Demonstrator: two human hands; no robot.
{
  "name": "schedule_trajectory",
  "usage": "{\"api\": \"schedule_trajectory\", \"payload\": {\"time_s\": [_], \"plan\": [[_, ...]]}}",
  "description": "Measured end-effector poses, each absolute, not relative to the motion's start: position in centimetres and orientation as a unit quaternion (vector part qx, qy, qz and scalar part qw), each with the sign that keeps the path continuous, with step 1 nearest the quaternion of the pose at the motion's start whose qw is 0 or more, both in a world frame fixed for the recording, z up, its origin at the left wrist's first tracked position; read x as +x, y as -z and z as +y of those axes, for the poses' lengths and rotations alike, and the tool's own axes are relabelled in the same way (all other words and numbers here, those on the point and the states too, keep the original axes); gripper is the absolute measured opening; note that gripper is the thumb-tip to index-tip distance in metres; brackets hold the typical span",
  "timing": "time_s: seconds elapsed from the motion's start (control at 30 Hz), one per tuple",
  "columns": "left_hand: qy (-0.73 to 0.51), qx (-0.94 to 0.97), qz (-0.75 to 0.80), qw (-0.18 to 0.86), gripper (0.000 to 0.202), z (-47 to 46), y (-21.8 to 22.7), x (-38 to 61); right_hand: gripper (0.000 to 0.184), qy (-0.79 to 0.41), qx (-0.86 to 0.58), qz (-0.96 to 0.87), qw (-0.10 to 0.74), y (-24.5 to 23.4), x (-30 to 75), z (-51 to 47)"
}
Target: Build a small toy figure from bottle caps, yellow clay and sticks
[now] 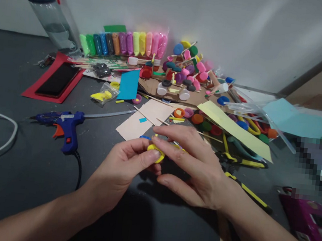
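My left hand (129,161) pinches a small rounded piece of yellow clay (159,158) between thumb and fingers, above the near part of the dark table. My right hand (193,162) reaches over from the other side with its fingers stretched and its thumb apart. Its fingertips are at the top of the yellow clay, and whether they press on it I cannot tell. Just behind the hands lie a pale sheet of paper (132,123) with a tiny blue scrap (143,120), thin wooden sticks (145,116) and a blue piece, mostly covered by my fingers.
A blue glue gun (72,128) with its cord lies left. Beyond it are a phone (58,80) on red paper and a water bottle (54,25). Clay packs (123,43), bottle caps (197,119) and small figures (180,72) crowd the back. Yellow-black pliers (243,160) lie right.
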State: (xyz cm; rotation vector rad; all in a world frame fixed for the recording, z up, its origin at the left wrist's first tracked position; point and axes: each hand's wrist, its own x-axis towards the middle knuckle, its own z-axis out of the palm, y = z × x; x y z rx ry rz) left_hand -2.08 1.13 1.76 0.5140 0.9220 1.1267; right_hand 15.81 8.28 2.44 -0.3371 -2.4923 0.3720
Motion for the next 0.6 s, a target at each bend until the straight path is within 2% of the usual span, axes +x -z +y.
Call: {"api": "schedule_trajectory", "payload": {"time_s": [0.17,0.33,0.6], "plan": [[-0.513,0.244,0.43,0.702,0.008,1.11,-1.91,-2.0,0.043,-0.16,-0.151,-0.926,0.306,-2.73,15.82,8.14],[-0.517,0.25,0.433,0.694,0.012,1.12,-1.97,-1.94,0.032,-0.159,-0.186,-0.916,0.318,-3.08,15.76,7.73],[-0.499,0.213,0.422,0.726,0.015,1.15,-2.38,-1.93,0.031,-0.139,-0.184,-0.921,0.314,-3.0,15.64,7.72]]}}
